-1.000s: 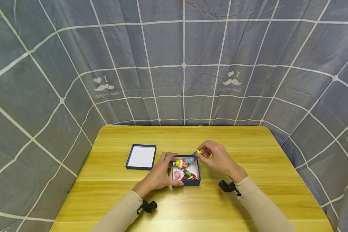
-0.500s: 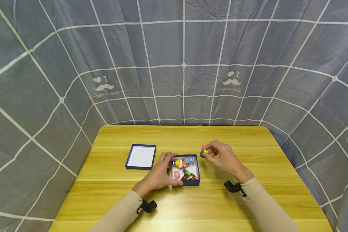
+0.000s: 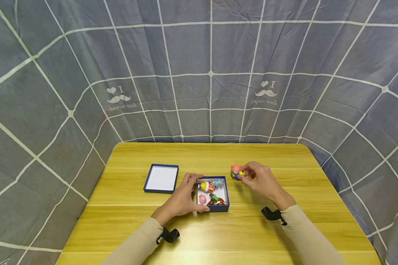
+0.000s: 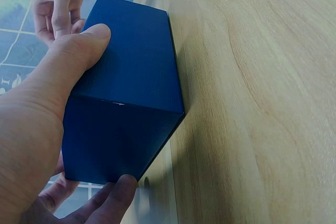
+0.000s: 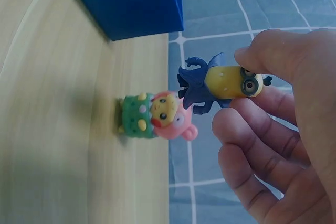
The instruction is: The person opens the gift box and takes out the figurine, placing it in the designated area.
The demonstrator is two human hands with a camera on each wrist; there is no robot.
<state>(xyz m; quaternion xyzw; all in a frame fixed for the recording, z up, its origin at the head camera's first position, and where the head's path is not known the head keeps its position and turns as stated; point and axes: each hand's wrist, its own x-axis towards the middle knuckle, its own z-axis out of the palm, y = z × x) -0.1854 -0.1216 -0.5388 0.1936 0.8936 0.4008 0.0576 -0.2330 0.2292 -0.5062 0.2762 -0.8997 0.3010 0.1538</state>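
My left hand (image 3: 183,198) grips the dark blue box (image 3: 228,208) by its left side, thumb on the near wall and fingers at the far side. Inside lie several small figurines, among them a yellow-and-pink one (image 3: 204,187), a pink round one (image 3: 202,199) and a green-and-brown one (image 3: 215,198). To the right of the box, my right hand (image 3: 261,181) pinches a yellow Minion figurine (image 5: 227,81) in a blue outfit by its goggled head. Behind it, a figurine with a pink hood and green body (image 5: 143,115) stands upright on the table.
A shallow blue box lid (image 3: 161,179) with a white inside lies to the left of the box. Everything sits on a yellow wooden table (image 3: 192,154). A grey curtain (image 3: 192,92) with white lines hangs beyond the table edge.
My right hand has moved right with the Minion figurine, away from the box's far right corner. The pink-hooded figurine has come into view. My left hand keeps its grip on the box.
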